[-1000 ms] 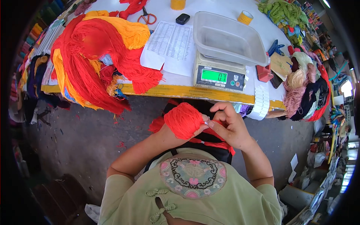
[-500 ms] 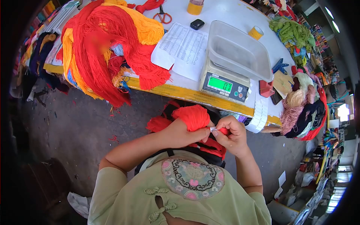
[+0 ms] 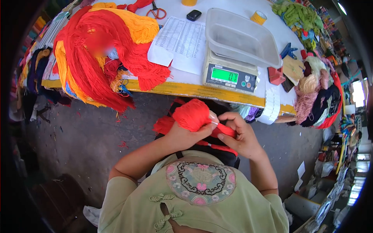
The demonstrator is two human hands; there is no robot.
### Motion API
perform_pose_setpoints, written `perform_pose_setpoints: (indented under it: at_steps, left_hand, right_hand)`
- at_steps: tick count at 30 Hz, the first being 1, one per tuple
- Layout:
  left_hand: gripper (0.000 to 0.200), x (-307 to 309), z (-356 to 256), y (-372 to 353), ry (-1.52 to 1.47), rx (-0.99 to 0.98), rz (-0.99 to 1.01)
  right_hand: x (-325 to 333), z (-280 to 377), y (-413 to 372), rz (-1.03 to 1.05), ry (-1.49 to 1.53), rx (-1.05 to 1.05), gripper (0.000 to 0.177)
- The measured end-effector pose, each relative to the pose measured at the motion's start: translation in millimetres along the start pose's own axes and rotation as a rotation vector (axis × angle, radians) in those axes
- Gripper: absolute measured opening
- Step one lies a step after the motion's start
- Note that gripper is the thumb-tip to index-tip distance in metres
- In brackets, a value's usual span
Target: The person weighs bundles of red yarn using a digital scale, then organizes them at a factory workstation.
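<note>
My left hand (image 3: pixel 182 136) is closed round a bundled skein of red yarn (image 3: pixel 191 115) above my lap, with the looped end bulging over the fingers. A narrow white band (image 3: pixel 214 123) crosses the skein near my left thumb. My right hand (image 3: pixel 245 136) curls its fingers and thumb about the thinner end of the same skein, to the right of the band. More red yarn (image 3: pixel 164 125) lies on my lap beneath my hands, partly hidden by them.
The yellow-edged table (image 3: pixel 167 88) stands just ahead. On it are a scale (image 3: pixel 229 73) with a plastic tray (image 3: pixel 243 39), printed sheets (image 3: pixel 180 37), scissors (image 3: pixel 156 13), a tape roll (image 3: pixel 258 17), and a red and yellow yarn heap (image 3: pixel 132 50). Green yarn (image 3: pixel 299 19) lies at the right.
My right fingers have moved off the white band, which now lies round the skein, onto the yarn's thinner end. The skein has tilted and shifted slightly up and left; the view shifted a little.
</note>
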State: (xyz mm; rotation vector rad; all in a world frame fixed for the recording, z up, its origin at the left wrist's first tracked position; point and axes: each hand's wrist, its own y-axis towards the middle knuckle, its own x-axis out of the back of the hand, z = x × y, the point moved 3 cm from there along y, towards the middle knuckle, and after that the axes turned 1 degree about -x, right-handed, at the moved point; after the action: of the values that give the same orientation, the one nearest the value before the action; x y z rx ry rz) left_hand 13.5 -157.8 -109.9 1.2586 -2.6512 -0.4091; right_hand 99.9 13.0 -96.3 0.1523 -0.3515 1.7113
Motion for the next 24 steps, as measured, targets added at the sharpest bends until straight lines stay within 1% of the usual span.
perform_pose_setpoints:
  at_steps: [1, 2, 3, 4, 5, 6, 7, 8, 11, 13, 15, 16, 18, 19, 20, 21, 22, 23, 24]
  left_hand:
    - [0.011, 10.5, -3.9, 1.1, 0.121, -0.042, 0.016]
    - [0.009, 27.4, -6.6, 3.2, 0.198, -0.17, 0.108]
    - [0.017, 45.9, -15.6, -2.0, -0.12, 0.208, 0.19]
    - [0.025, 62.8, -26.9, -12.8, -0.435, 0.598, 0.259]
    - [0.036, 81.2, -33.7, -23.0, -0.586, 0.525, 0.304]
    - [0.046, 100.8, -38.1, -31.9, -0.737, 0.446, 0.342]
    - [0.052, 119.8, -40.3, -38.0, -0.707, 0.356, 0.442]
    - [0.058, 139.3, -42.1, -43.7, -0.676, 0.262, 0.541]
    - [0.066, 223.0, -45.3, -84.4, -0.673, 0.286, 0.267]
    - [0.071, 236.3, -52.0, -89.7, -0.473, 0.399, 0.108]
    - [0.074, 239.3, -74.4, -79.9, -0.07, 0.598, -0.018]
    - [0.078, 238.3, -70.2, -78.1, 0.102, 0.564, -0.085]
    - [0.085, 232.1, -54.9, -74.2, 0.457, 0.471, -0.257]
    - [0.093, 221.1, -53.5, -68.0, 0.328, 0.365, -0.244]
    - [0.101, 209.7, -54.1, -60.4, 0.214, 0.255, -0.23]
    - [0.11, 199.9, -50.0, -55.0, 0.016, 0.223, -0.156]
    - [0.119, 187.9, -49.1, -47.7, -0.181, 0.187, -0.074]
    - [0.122, 168.5, -55.7, -35.6, -0.227, 0.066, -0.035]
    - [0.126, 153.1, -61.2, -23.4, -0.277, -0.057, 0.017]
  right_hand:
    - [6.0, -3.7, -6.3, 0.082, -0.003, -0.074, 0.04]
    - [16.9, -6.3, -14.0, 0.169, -0.132, -0.064, 0.031]
    - [31.7, -29.0, -26.1, 0.271, -0.1, -0.159, 0.027]
    - [48.1, -47.5, -40.8, 0.305, 0.109, -0.432, 0.026]
    - [62.5, -65.8, -54.6, 0.235, 0.234, -0.405, 0.028]
    - [79.3, -87.3, -71.0, 0.233, 0.344, -0.429, 0.029]
    - [93.7, -104.4, -86.1, 0.23, 0.451, -0.449, 0.03]
    - [103.1, -115.7, -97.7, 0.204, 0.447, -0.503, 0.031]
    - [114.6, -136.7, -124.3, 0.133, 0.394, -0.659, 0.031]
    - [115.5, -142.4, -136.9, 0.101, 0.306, -0.762, 0.031]
    - [108.5, -165.4, -147.2, 0.201, -0.001, -0.889, 0.029]
    - [105.0, -176.0, -151.2, 0.253, -0.161, -0.944, 0.029]
    - [83.8, -165.8, -138.5, 0.302, -0.905, -0.517, 0.029]
    - [67.6, -156.8, -115.5, 0.303, -1.257, -0.24, 0.03]
    - [54.6, -134.4, -81.3, 0.257, -1.103, -0.152, 0.032]
    - [38.2, -99.3, -46.2, 0.221, -0.943, -0.062, 0.036]
    - [18.3, -61.6, -13.2, 0.151, -0.671, 0.082, 0.038]
    - [-1.9, -23.1, 12.7, 0.091, -0.396, 0.212, 0.039]
    - [-21.0, 7.6, 29.8, 0.069, -0.192, 0.282, 0.041]
